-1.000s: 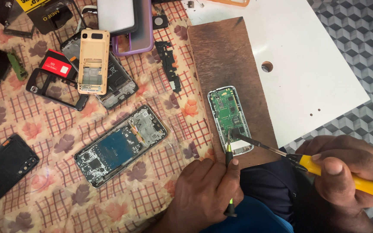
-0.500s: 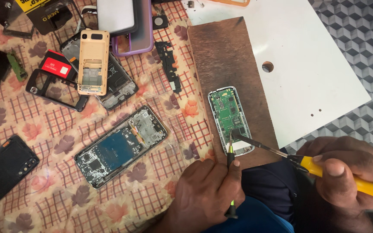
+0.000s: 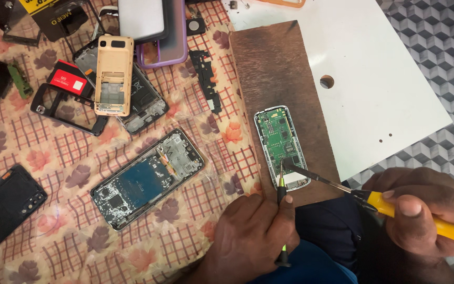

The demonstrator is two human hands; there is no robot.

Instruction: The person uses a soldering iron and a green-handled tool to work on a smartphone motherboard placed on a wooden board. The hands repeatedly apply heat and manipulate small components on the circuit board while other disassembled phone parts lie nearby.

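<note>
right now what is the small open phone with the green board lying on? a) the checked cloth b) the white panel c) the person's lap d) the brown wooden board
d: the small open phone lies on the brown wooden board, with the checked cloth to one side and the white panel to the other.

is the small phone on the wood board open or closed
Open: the small phone lies on the board with its green circuit board bare, no cover.
</note>
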